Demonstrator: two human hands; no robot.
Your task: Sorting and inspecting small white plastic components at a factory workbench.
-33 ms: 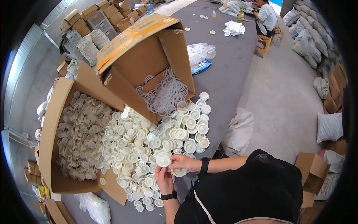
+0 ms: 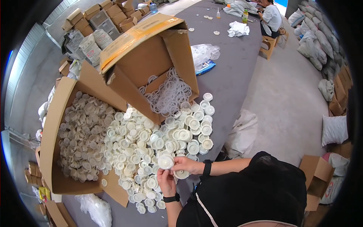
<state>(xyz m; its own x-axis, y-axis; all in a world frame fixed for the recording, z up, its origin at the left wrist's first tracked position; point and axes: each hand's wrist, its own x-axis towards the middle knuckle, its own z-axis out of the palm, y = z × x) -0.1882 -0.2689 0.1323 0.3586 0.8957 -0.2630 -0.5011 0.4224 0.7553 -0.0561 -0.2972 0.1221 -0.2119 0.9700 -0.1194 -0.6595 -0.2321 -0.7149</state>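
Both hands meet at the near edge of the grey bench [image 2: 234,72], just in front of the person's chest. The left hand [image 2: 166,181] pinches a round white plastic cap [image 2: 165,161] by its rim, fingers curled narrowly around it from below. The right hand [image 2: 186,165] closes on the same cap from the side, and a second white cap [image 2: 182,174] sits just under it, touching the palm side; whether the right hand grips that one too is hard to tell.

The cap looks light, rigid and smooth: a moulded disc with a raised centre, so it probably keeps its shape under a pinch but could slip if held by the flat face. The rim seems the surest place to hold, thumb against forefinger.

Just beyond the hands spreads a heap of loose white caps [image 2: 151,140], spilling from a low open carton [image 2: 72,106] on the left. Behind it a second carton [image 2: 151,56] lies tipped on its side with thin white rings [image 2: 170,94] spilling out; these look limp and prone to tangle. Another person [image 2: 270,17] sits at the far end.
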